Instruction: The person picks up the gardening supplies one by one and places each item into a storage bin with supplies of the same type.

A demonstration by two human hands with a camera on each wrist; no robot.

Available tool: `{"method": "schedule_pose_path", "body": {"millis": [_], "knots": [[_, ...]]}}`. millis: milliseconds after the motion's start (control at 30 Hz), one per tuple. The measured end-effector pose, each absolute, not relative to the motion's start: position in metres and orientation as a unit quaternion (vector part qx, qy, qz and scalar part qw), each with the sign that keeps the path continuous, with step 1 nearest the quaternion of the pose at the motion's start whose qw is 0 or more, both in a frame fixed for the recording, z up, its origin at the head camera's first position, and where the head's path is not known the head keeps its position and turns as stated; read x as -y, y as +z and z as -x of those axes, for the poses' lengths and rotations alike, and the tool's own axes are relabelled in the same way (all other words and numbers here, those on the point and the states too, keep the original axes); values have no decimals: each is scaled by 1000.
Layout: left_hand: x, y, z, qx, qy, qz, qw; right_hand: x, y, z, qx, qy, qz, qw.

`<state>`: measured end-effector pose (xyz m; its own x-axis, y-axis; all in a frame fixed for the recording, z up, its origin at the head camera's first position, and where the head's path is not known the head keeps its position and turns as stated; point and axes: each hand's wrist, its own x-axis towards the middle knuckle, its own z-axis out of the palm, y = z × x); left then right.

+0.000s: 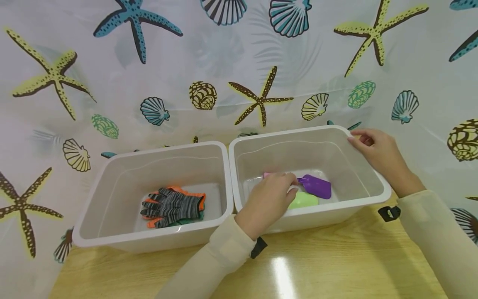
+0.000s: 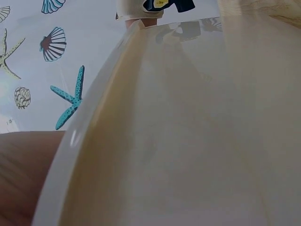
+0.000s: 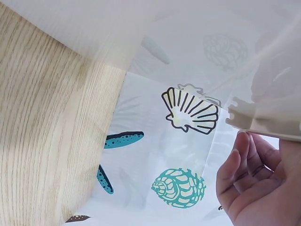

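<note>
In the head view my left hand (image 1: 269, 197) reaches over the front wall of the right plastic bin (image 1: 367, 202), knuckles up. Its index finger overlaps the handle end of a purple toy shovel (image 1: 317, 186); the other fingertips are hidden. Below the thumb lies a light green rounded thing (image 1: 304, 200), partly covered by the hand. A bit of pink (image 1: 267, 175) shows behind the knuckles. My right hand (image 1: 381, 151) holds the bin's rim at the back right corner. In the right wrist view its bent fingers (image 3: 242, 146) meet the rim (image 3: 265, 132) from below.
A second bin (image 1: 89, 243) stands close against the left side, holding grey-striped work gloves (image 1: 177, 207) with orange and green ones under them. Both bins sit on a wooden table (image 1: 317, 261). Behind hangs a sheet (image 1: 224, 54) printed with shells and starfish.
</note>
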<state>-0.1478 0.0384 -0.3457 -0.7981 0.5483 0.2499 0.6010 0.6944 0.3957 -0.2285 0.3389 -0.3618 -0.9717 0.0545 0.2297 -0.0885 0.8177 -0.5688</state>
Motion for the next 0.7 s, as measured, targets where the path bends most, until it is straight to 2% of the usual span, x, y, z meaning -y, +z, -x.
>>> {"method": "schedule_pose_path", "body": {"millis": [300, 400, 600, 700], "knots": [[-6, -322, 129, 904, -253, 319, 133, -339, -360, 230, 949, 281, -45, 138], [15, -310, 118, 899, -255, 308, 177, -338, -359, 230, 946, 262, -64, 182], [72, -292, 97, 881, -281, 288, 250, -340, -357, 224, 915, 239, -71, 317], [102, -290, 87, 865, -290, 271, 308, -347, -354, 220, 899, 246, -76, 354]]}}
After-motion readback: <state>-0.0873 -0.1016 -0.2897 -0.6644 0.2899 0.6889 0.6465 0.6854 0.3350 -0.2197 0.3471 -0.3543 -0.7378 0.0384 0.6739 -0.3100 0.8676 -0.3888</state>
